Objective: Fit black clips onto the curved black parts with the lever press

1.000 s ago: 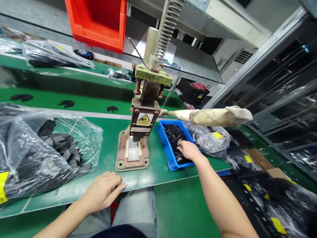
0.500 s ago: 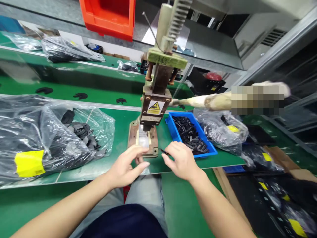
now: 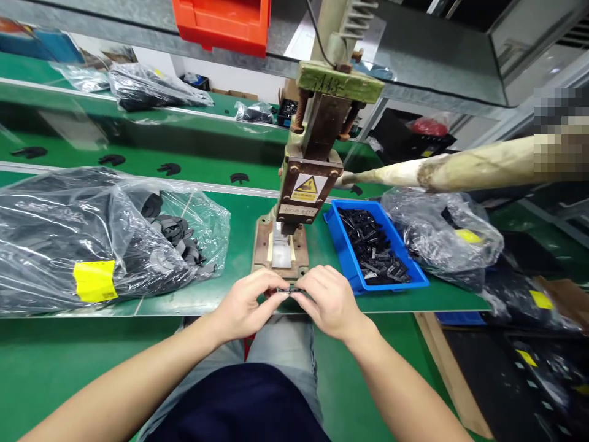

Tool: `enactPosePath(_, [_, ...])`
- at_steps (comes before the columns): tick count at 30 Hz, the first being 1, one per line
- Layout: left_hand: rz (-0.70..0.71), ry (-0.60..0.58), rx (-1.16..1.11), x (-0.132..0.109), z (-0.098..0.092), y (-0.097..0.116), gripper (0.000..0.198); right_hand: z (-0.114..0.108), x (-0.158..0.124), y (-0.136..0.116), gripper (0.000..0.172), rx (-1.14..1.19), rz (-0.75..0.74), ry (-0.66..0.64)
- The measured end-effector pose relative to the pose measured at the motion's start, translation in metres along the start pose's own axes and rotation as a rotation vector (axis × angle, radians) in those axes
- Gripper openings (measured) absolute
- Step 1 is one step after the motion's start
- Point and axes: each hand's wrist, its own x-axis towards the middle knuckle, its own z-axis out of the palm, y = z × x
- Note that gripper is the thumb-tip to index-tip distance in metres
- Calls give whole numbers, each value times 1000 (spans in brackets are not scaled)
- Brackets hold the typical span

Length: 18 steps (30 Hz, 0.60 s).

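My left hand (image 3: 251,301) and my right hand (image 3: 329,301) meet at the front edge of the green bench, both pinched on a small black part (image 3: 289,290) held between their fingertips. Just beyond them stands a manual press (image 3: 309,184) on a rusty base plate (image 3: 263,245), with a long cloth-wrapped lever (image 3: 460,169) reaching out to the right. A blue tray (image 3: 343,242) of several small black parts sits right of the press, close to my right hand.
A large clear bag of black pieces with a yellow label (image 3: 92,245) lies at left. Another bag (image 3: 442,236) sits right of the blue tray. An orange bin (image 3: 221,21) hangs on the shelf above. Black pieces (image 3: 169,168) lie on the conveyor behind.
My right hand left the blue tray with a small black part and came to the bench's front edge. My left hand rose to meet it; now both pinch the part.
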Motion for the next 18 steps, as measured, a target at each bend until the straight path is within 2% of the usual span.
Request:
enactPosePath(8, [54, -12, 41, 1, -2, -2, 22, 4, -1, 0, 15, 22, 23, -17])
enactPosePath(10, [65, 5, 82, 5, -8, -7, 20, 2, 0, 4, 16, 39, 44, -35])
enactPosePath(12, [49, 41, 153, 13, -17, -19, 15, -7, 2, 13, 17, 75, 94, 0])
enactPosePath(14, [25, 80, 245, 24, -28, -37, 13, -23, 10, 27, 23, 138, 192, 143])
enactPosePath(16, [8, 93, 349, 37, -38, -58, 13, -49, 23, 41, 33, 259, 276, 398])
enactPosePath(18, [3, 63, 458, 50, -44, -77, 16, -80, 44, 47, 46, 452, 228, 674])
